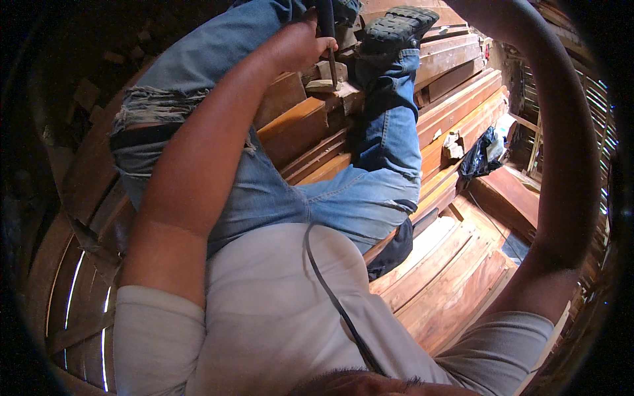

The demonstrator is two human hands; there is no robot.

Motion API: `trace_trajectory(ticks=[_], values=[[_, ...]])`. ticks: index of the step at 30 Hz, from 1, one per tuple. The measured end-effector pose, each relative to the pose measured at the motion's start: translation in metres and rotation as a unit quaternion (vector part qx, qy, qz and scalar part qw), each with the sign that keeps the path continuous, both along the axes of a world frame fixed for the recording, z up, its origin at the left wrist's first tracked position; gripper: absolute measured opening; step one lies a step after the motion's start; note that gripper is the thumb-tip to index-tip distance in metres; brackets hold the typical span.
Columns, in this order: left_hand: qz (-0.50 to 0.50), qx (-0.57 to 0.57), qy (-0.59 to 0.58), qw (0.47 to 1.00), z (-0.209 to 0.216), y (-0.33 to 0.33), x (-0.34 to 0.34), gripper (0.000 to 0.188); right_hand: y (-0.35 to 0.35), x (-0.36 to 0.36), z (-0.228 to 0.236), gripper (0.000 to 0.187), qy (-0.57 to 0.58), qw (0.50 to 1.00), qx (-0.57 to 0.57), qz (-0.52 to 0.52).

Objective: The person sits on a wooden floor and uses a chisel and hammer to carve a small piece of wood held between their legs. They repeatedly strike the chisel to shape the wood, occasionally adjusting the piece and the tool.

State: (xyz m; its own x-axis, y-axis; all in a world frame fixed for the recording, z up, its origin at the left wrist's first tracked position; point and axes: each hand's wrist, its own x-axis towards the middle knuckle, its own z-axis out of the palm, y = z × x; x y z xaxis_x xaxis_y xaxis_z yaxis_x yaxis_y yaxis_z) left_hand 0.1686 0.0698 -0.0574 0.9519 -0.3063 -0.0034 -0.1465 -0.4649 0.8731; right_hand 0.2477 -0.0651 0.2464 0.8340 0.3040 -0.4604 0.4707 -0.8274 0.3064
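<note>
At the top of the view, my left hand [300, 47] is closed around the dark handle of a chisel [325, 18]. The chisel stands nearly upright, its narrow shaft running down to a notched, pale-edged piece of wood [349, 100]. A small wood block [321, 86] lies beside the tip. That work spot sits between my two jeans-clad legs. My right arm [568, 125] is raised and arcs up past the upper edge, so the hand and anything in it are out of sight.
Long brown planks [456, 99] lie stacked beneath and right of my legs. A black plastic bag [484, 155] rests on them. Lighter boards [442, 277] lie at lower right. A slatted wall [602, 122] stands at far right. A dark cord [323, 284] hangs over my shirt.
</note>
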Motion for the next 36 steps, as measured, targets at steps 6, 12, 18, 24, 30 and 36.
trace_trajectory(ticks=[6,12,18,24,30,36], values=[[-0.044,-0.162,0.126,0.978,0.001,-0.002,0.003,0.055,-0.004,-0.015,0.006,0.033,0.0,0.999,0.041,0.022],[-0.066,-0.048,0.112,0.99,0.012,-0.001,0.006,0.056,-0.025,0.0,-0.004,0.038,-0.015,0.994,0.092,0.058],[-0.035,-0.085,0.071,0.993,0.0,-0.007,-0.001,0.052,0.003,-0.015,0.006,0.035,-0.058,0.996,0.056,-0.025],[-0.014,-0.142,0.052,0.988,-0.012,-0.016,-0.003,0.034,-0.015,-0.01,-0.004,0.034,-0.03,0.996,0.067,0.059],[0.039,-0.072,0.061,0.995,-0.026,-0.004,0.0,0.049,0.011,-0.025,-0.008,0.038,-0.065,0.991,0.067,0.094],[-0.085,-0.067,0.129,0.986,0.016,-0.017,-0.002,0.057,-0.017,-0.037,0.0,0.033,-0.086,0.992,0.097,0.005]])
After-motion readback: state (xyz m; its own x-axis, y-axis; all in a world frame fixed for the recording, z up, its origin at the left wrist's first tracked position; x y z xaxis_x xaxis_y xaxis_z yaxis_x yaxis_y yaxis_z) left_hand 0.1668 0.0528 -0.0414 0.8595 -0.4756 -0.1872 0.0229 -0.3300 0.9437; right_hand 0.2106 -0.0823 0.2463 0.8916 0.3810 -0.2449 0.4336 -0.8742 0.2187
